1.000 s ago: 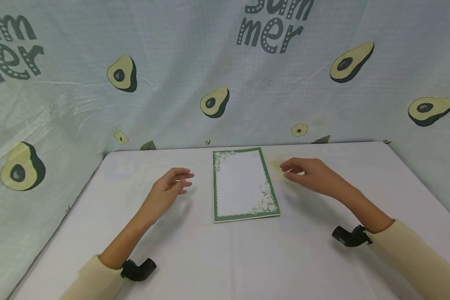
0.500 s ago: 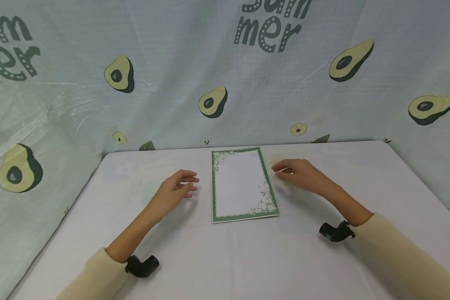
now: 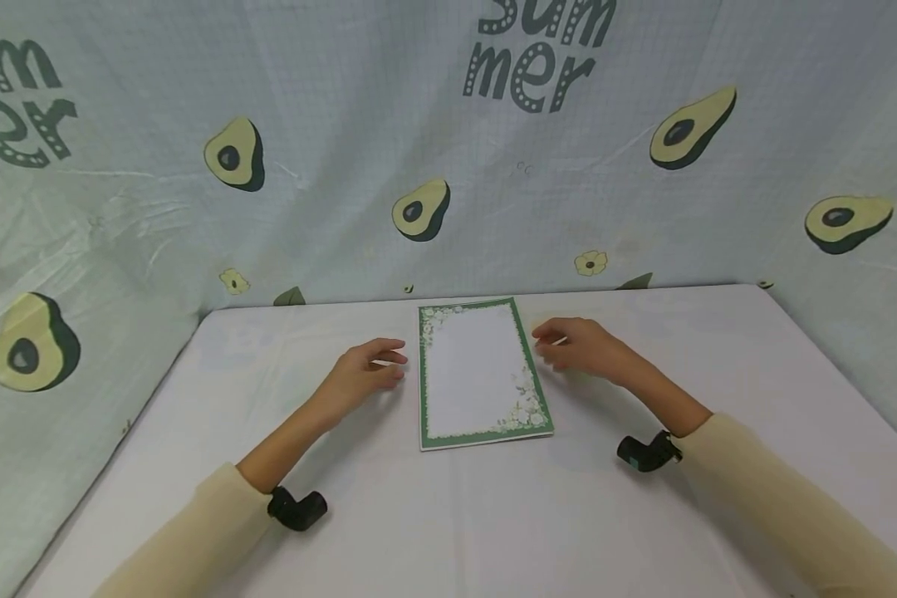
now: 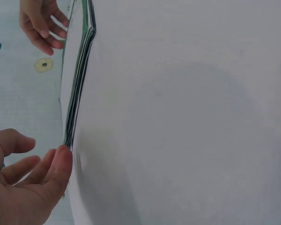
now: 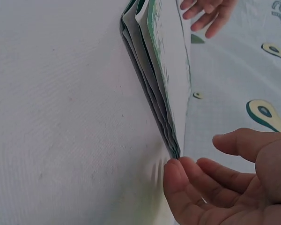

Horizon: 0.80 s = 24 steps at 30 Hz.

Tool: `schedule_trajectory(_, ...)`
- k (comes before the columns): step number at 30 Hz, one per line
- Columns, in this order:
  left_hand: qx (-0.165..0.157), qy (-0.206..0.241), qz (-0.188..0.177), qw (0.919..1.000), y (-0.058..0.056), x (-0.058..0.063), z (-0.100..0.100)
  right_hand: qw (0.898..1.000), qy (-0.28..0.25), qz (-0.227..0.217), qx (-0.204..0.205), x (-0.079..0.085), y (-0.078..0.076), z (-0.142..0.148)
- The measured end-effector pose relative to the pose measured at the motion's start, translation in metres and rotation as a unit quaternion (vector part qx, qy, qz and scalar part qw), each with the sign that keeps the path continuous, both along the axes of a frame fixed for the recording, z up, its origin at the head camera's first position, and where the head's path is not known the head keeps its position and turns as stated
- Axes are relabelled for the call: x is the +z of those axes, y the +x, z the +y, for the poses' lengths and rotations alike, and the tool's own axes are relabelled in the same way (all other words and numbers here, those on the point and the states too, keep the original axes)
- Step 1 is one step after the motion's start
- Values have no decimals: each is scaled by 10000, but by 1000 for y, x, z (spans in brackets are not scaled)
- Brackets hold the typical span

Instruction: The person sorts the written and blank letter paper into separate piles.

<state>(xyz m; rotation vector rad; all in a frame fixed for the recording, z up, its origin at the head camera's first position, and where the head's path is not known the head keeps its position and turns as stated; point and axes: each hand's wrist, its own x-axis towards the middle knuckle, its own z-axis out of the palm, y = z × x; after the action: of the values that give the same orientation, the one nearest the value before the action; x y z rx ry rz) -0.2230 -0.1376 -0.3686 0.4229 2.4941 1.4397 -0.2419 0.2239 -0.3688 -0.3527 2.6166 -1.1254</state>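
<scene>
A stack of paper sheets (image 3: 482,370) lies flat at the middle of the table, its top sheet white with a green border and pale flowers. Several layers with green edges show along its side in both wrist views. To its left is my left hand (image 3: 362,374), fingers loosely bent and holding nothing. In the left wrist view its fingertips (image 4: 63,157) overlap the end of the stack's edge. My right hand (image 3: 581,347) hovers beside the right edge, thumb apart from the relaxed fingers. Its fingertips (image 5: 174,171) appear right at the stack's edge in the right wrist view.
A white cloth covers the table (image 3: 359,531). Behind and to the sides hangs a pale curtain (image 3: 329,166) printed with avocados and lettering. A black wrist camera (image 3: 297,508) sits on the left wrist, and another black camera (image 3: 646,453) on the right.
Both hands have moved inward toward the stack, the left hand to the right and the right hand to the left. The stack rests in the same place.
</scene>
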Motion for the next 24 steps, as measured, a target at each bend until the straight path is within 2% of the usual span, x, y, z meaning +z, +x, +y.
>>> schedule_trajectory(4, -70, -343, -3, 9994, -9, -5, 4, 9997, -40, -169, -181, -4, -5, -5)
schedule_trajectory(10, 53, -741, -262, 9969, -23, -5, 11, 9987, 50, -300, -411, -5, -8, -14)
schedule_trajectory(12, 4, -822, -350, 9960, -28, -5, 13, 9984, -9, -319, -477, -5, -8, -15)
schedule_trajectory(19, -33, -823, -498, 9954, -34, -5, 15, 9959, -296, -598, -618, -6, -12, -16)
schedule_trajectory(24, -49, -796, -564, 9952, -35, -2, 18, 9948, -312, -596, -766, -8, -14, -17)
